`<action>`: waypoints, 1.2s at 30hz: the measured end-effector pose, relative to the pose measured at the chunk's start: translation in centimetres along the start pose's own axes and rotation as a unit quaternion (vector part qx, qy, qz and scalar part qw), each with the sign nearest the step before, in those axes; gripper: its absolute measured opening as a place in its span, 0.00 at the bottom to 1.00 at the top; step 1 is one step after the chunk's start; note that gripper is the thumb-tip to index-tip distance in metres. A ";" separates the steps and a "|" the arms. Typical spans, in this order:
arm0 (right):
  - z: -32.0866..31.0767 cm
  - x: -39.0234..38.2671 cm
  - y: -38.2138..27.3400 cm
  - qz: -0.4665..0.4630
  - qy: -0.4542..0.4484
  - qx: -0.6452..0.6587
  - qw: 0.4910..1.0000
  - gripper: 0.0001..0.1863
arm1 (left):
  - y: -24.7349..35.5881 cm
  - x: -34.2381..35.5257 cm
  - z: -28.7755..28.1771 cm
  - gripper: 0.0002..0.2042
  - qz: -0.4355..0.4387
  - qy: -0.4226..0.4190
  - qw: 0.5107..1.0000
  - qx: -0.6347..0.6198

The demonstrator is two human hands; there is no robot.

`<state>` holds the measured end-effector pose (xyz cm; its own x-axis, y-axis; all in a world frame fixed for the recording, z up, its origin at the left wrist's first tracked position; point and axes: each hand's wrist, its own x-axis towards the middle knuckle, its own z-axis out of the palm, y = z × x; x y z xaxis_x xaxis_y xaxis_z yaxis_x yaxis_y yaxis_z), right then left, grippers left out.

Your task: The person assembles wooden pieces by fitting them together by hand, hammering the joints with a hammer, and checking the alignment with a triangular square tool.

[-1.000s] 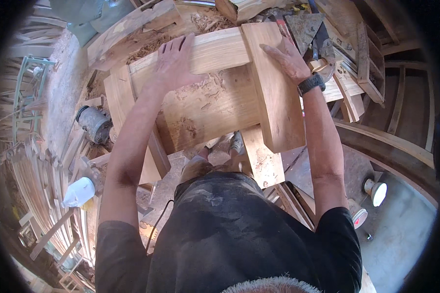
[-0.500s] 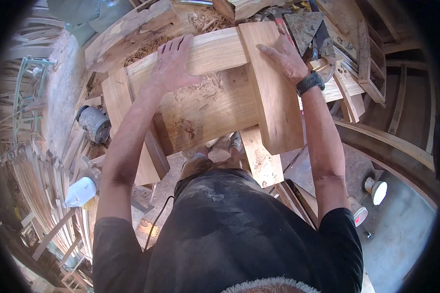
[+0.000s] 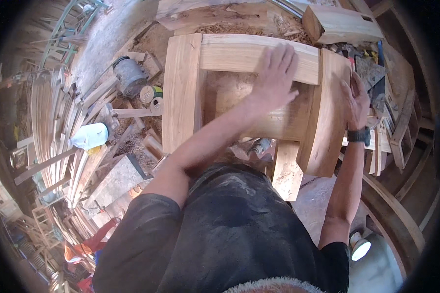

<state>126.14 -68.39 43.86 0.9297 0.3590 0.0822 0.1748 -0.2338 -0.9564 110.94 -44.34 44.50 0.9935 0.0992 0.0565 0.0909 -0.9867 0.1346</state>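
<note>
A pale wooden assembly has a top rail [image 3: 220,53], a broad left board [image 3: 180,88] and a broad right board [image 3: 323,132], over a wood panel [image 3: 249,127] with shavings. My left hand [image 3: 271,80], slightly blurred, lies with fingers stretched over the top rail's right half, reaching into the opening below it. My right hand [image 3: 355,100] grips the outer edge of the right board near its upper end, thumb toward the face. A lighter plank [image 3: 286,171] shows beneath the assembly.
Offcuts and long strips [image 3: 49,122] crowd the left, with a grey power tool [image 3: 128,75], cans [image 3: 150,94] and a translucent jug [image 3: 88,136]. A person in orange [image 3: 78,251] is at lower left. Timber blocks [image 3: 342,24] lie behind; a white lamp [image 3: 361,246] stands at lower right.
My left hand has slid rightward along the top rail, nearer my right hand. The view has turned, so the assembly appears farther right and straighter, with more of the left side showing.
</note>
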 end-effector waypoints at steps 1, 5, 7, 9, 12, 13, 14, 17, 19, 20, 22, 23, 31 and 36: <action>-0.6 -0.4 -0.6 0.013 -0.007 0.048 0.999 0.30 | 0.7 -0.4 -0.4 0.53 0.018 -0.016 0.999 -0.027; -3.2 -2.7 -2.3 -0.047 0.041 -0.025 0.998 0.27 | -0.4 -2.7 0.1 0.46 0.046 0.026 0.992 -0.115; -5.5 -3.8 -3.4 -0.086 0.106 -0.053 0.989 0.24 | -1.3 -3.4 0.0 0.44 0.064 0.041 0.986 -0.147; -8.2 -4.8 -4.3 -0.079 0.185 -0.075 0.977 0.20 | -2.0 -3.8 -0.1 0.43 0.095 0.051 0.979 -0.171; -14.0 -6.1 -2.9 -0.055 0.286 -0.116 0.950 0.19 | -1.8 -3.8 -0.5 0.42 0.116 0.021 0.979 -0.166; -15.2 -6.6 -3.2 0.002 0.281 -0.234 0.931 0.18 | -1.7 -3.8 -0.6 0.41 0.102 0.031 0.981 -0.165; -15.6 -7.0 -3.0 0.005 0.286 -0.235 0.929 0.18 | -1.5 -3.7 -0.6 0.39 0.087 0.040 0.982 -0.163; -16.1 -7.6 -2.2 -0.032 0.331 -0.252 0.909 0.14 | -1.0 -3.2 -0.6 0.37 0.077 0.056 0.979 -0.180; -14.6 -8.6 -2.4 -0.080 0.306 -0.241 0.917 0.12 | -0.9 -3.1 -0.6 0.36 0.074 0.064 0.980 -0.174; -13.9 -9.1 -2.8 -0.130 0.279 -0.234 0.922 0.10 | -0.6 -3.0 -0.5 0.35 0.069 0.073 0.980 -0.173; -11.2 -9.7 -3.4 -0.075 0.199 -0.286 0.934 0.08 | -0.9 -3.1 -0.4 0.35 0.067 0.076 0.981 -0.163; -10.1 -10.0 -2.3 -0.063 0.182 -0.280 0.941 0.08 | -1.0 -3.1 -0.3 0.35 0.063 0.080 0.982 -0.156; -5.8 -11.8 3.5 0.016 0.079 -0.405 0.911 0.24 | 0.2 -3.1 0.3 0.32 0.051 0.119 0.979 -0.156; -4.3 -12.2 5.6 -0.051 0.109 -0.396 0.911 0.26 | 0.8 -3.0 0.4 0.29 0.011 0.144 0.973 -0.180</action>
<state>117.18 -78.00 38.75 0.9228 0.2480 0.2948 0.3625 -0.8180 -0.4466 108.09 -45.43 44.03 0.9295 0.1619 0.3313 -0.0119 -0.8848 0.4658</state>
